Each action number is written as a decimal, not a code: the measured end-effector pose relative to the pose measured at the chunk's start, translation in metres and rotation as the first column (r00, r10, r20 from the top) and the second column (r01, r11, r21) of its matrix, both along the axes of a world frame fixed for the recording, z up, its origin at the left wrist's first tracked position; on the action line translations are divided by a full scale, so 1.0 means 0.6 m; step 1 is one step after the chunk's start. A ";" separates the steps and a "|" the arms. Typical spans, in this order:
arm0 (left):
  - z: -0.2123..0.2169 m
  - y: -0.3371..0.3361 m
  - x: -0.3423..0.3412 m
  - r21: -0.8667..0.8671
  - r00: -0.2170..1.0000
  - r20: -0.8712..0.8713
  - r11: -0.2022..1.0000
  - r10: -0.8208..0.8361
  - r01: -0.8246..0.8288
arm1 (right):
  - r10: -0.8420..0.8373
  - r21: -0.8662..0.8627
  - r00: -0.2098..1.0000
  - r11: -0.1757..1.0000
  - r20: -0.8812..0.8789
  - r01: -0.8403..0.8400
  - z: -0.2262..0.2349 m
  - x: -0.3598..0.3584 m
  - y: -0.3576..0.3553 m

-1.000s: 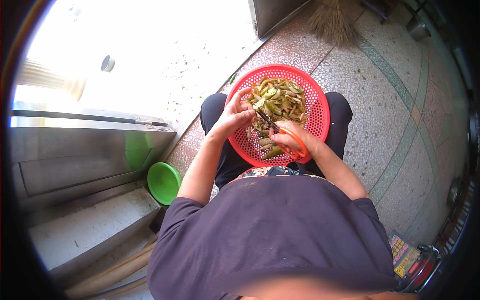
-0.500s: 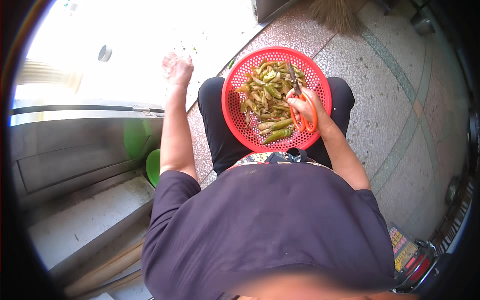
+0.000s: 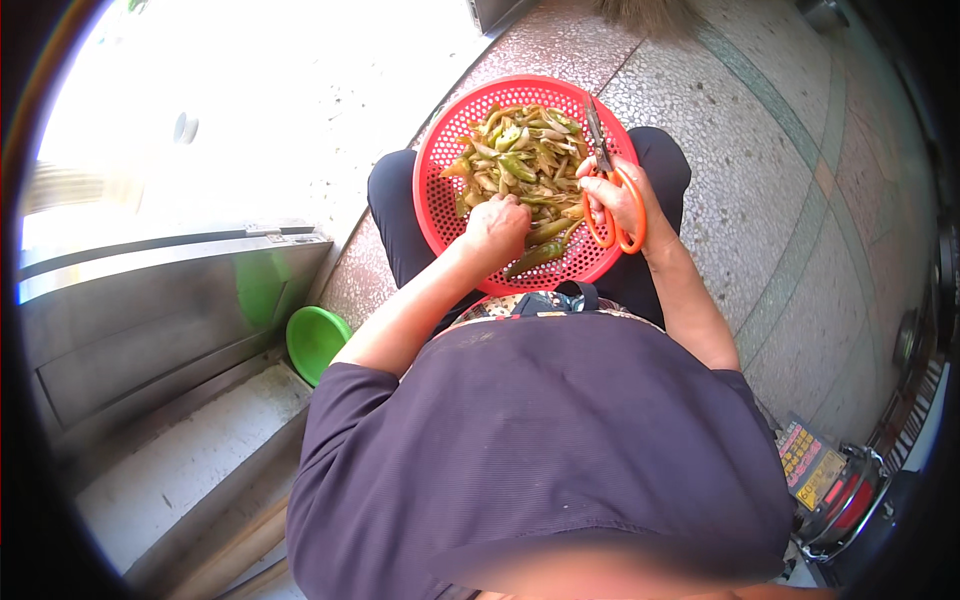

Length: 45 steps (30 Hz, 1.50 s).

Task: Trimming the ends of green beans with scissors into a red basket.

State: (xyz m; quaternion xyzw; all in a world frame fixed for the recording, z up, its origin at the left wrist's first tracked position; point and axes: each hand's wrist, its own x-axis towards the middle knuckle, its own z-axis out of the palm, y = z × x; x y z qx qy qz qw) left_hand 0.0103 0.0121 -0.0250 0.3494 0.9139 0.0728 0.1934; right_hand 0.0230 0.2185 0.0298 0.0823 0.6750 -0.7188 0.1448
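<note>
A red round plastic colander (image 3: 428, 195) rests on my lap, between my knees. Cut green and yellowish pepper pieces (image 3: 520, 150) are heaped in it. A few longer green peppers (image 3: 537, 258) lie at its near side. My right hand (image 3: 622, 195) grips scissors (image 3: 599, 145) by their orange handles, with the blades pointing away from me over the colander's right side. My left hand (image 3: 498, 232) reaches in at the near left of the heap, its fingers curled down among the peppers. Whatever its fingertips pinch is hidden.
A green bowl (image 3: 318, 342) stands on my left beside a metal-edged door sill (image 3: 150, 265). Bright white ground lies beyond, with a small pale round object (image 3: 185, 127). A broom head (image 3: 650, 14) is on the speckled floor ahead.
My left hand has come back from the bright area at the left, down into the colander. The scissors stay in my right hand, and the whole view has shifted slightly.
</note>
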 end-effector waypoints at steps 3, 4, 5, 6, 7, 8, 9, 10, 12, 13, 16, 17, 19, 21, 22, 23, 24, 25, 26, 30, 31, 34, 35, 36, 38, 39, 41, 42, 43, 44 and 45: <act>0.007 0.016 0.002 -0.137 0.997 0.040 0.989 0.059 -0.053 | -0.009 -0.004 1.000 1.000 0.004 0.009 -0.007 0.004 0.004; 0.006 0.015 0.002 -0.063 0.996 -0.011 0.994 0.085 -0.086 | -0.003 0.008 1.000 1.000 -0.031 0.003 -0.010 0.003 0.007; 0.008 0.016 0.006 0.011 0.992 -0.058 0.993 0.116 -0.115 | 0.005 0.018 0.998 1.000 -0.064 -0.003 -0.013 0.003 0.010; 0.009 0.017 0.008 0.010 0.992 -0.056 0.994 0.112 -0.112 | -0.003 0.025 0.998 1.000 -0.061 0.004 -0.011 0.003 0.011; 0.012 0.020 0.011 0.099 0.992 -0.042 0.989 0.119 -0.114 | -0.006 0.025 0.998 1.000 -0.059 0.008 -0.013 0.003 0.012; 0.015 0.021 0.012 0.187 0.992 -0.029 0.975 0.127 -0.119 | -0.006 0.024 0.998 1.000 -0.060 0.007 -0.015 0.002 0.013; 0.013 0.025 0.013 0.187 0.992 -0.028 0.975 0.126 -0.118 | -0.005 0.023 0.998 1.000 -0.061 0.007 -0.016 0.002 0.013; 0.007 0.029 0.014 0.090 0.995 0.062 0.992 0.083 -0.088 | -0.006 0.023 0.998 1.000 -0.062 0.007 -0.015 0.002 0.013; -0.006 0.035 0.012 0.005 0.981 0.195 1.000 0.027 -0.028 | 0.039 0.020 0.999 0.999 -0.035 -0.038 -0.013 0.001 0.012; -0.012 0.033 0.012 0.006 0.981 0.192 1.000 0.027 -0.028 | 0.040 0.021 0.999 0.999 -0.037 -0.039 -0.009 0.000 0.010; -0.007 0.030 0.010 0.113 0.984 0.164 0.990 0.066 -0.085 | 0.022 -0.009 1.000 1.000 -0.011 -0.022 -0.002 -0.001 0.004; 0.017 0.029 0.005 0.090 0.956 0.289 0.993 0.044 -0.073 | 0.017 -0.008 1.000 1.000 -0.012 -0.018 -0.002 -0.001 0.007; 0.036 0.017 0.005 0.067 0.913 0.408 0.996 0.030 -0.063 | 0.023 0.009 0.999 1.000 -0.032 -0.023 -0.001 -0.003 0.012; 0.047 -0.006 0.006 0.234 0.910 0.393 0.943 0.129 -0.235 | 0.004 0.027 0.999 1.000 -0.054 -0.002 0.001 -0.004 0.016; 0.054 -0.020 0.002 0.303 0.885 0.437 0.900 0.160 -0.312 | -0.013 0.044 0.997 0.999 -0.072 0.016 0.002 -0.004 0.017; 0.069 -0.032 -0.003 0.383 0.863 0.457 0.828 0.215 -0.409 | -0.006 0.042 0.996 0.999 -0.086 0.010 0.006 -0.005 0.014; 0.064 -0.046 -0.008 0.444 0.826 0.501 0.743 0.257 -0.500 | 0.020 0.089 0.998 0.996 -0.060 -0.014 0.009 -0.003 0.010; 0.059 -0.057 -0.012 0.497 0.786 0.546 0.644 0.289 -0.582 | 0.044 0.135 0.998 0.990 -0.034 -0.039 0.012 0.000 0.006; 0.083 -0.054 -0.014 0.432 0.585 0.768 0.464 0.260 -0.774 | 0.109 0.248 0.987 0.966 -0.121 -0.076 -0.008 0.004 0.004; 0.066 -0.049 0.001 0.533 0.535 0.845 0.094 -0.004 -0.841 | 0.344 0.683 0.915 0.722 -0.212 -0.113 -0.016 0.016 -0.047; 0.062 -0.047 0.003 0.554 0.556 0.831 0.092 0.006 -0.828 | 0.388 0.754 0.912 0.637 -0.133 -0.161 -0.007 0.016 -0.061; 0.054 -0.036 0.014 0.546 0.548 0.836 0.041 0.031 -0.837 | 0.440 0.833 0.890 0.533 -0.123 -0.148 -0.008 0.016 -0.085; 0.050 -0.035 0.016 0.563 0.567 0.820 0.068 0.083 -0.824 | 0.454 0.864 0.883 0.485 -0.115 -0.136 -0.014 0.015 -0.091; 0.046 -0.034 0.018 0.577 0.585 0.800 0.096 0.134 -0.811 | 0.451 0.878 0.877 0.473 -0.163 -0.080 -0.017 0.016 -0.095; 0.048 -0.026 0.024 0.561 0.584 0.776 0.163 0.236 -0.811 | 0.463 0.912 0.874 0.405 -0.149 -0.059 -0.015 0.015 -0.102; 0.052 -0.020 0.026 0.545 0.562 0.787 0.142 0.254 -0.827 | 0.472 0.941 0.871 0.336 -0.135 -0.037 -0.013 0.015 -0.105; 0.041 -0.017 0.027 0.552 0.566 0.777 0.134 0.275 -0.823 | 0.501 0.961 0.854 0.277 -0.139 -0.005 -0.011 0.014 -0.108; 0.036 -0.017 0.028 0.561 0.571 0.766 0.127 0.295 -0.818 | 0.528 0.976 0.837 0.218 -0.143 0.030 -0.010 0.013 -0.109; 0.033 -0.018 0.028 0.560 0.570 0.767 0.126 0.295 -0.819 | 0.529 0.976 0.837 0.217 -0.142 0.029 -0.009 0.013 -0.109; 0.032 -0.019 0.027 0.563 0.576 0.757 0.140 0.309 -0.815 | 0.532 0.976 0.838 0.216 -0.122 0.004 -0.009 0.012 -0.109; 0.032 -0.020 0.026 0.565 0.582 0.746 0.155 0.323 -0.811 | 0.535 0.976 0.839 0.216 -0.101 -0.020 -0.008 0.012 -0.109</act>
